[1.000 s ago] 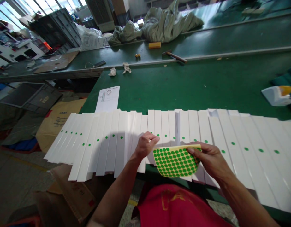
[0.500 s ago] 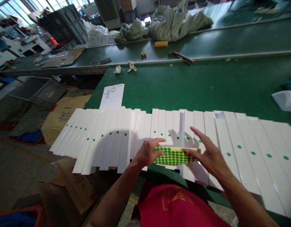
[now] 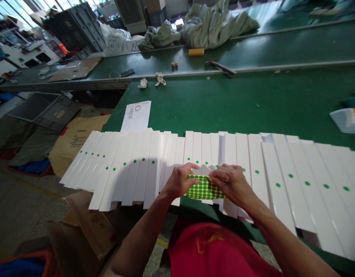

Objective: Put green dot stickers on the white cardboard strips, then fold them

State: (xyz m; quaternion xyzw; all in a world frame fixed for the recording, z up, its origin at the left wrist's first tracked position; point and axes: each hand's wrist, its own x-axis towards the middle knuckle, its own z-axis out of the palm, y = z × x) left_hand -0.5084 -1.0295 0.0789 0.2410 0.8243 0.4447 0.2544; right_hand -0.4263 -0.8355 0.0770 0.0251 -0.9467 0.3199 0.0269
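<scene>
Sheet: a green-dot sticker sheet (image 3: 204,187) lay at 3 o'clock from the left hand (image 3: 180,181), 9 o'clock from the right hand (image 3: 229,182).
Fingers: the fingers (image 3: 220,174) of both hands pinched its ends.
Surface: white creased strips (image 3: 131,169) lay on the green surface (image 3: 252,104), a printed paper (image 3: 136,115) at 11 o'clock.
Room: a hammer (image 3: 220,67) lay at 12 o'clock on a far bench (image 3: 281,42).

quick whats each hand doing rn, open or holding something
Left hand: closed, holding one end of the sheet of green dot stickers.
Right hand: closed, holding the other end of the same sheet.
</scene>
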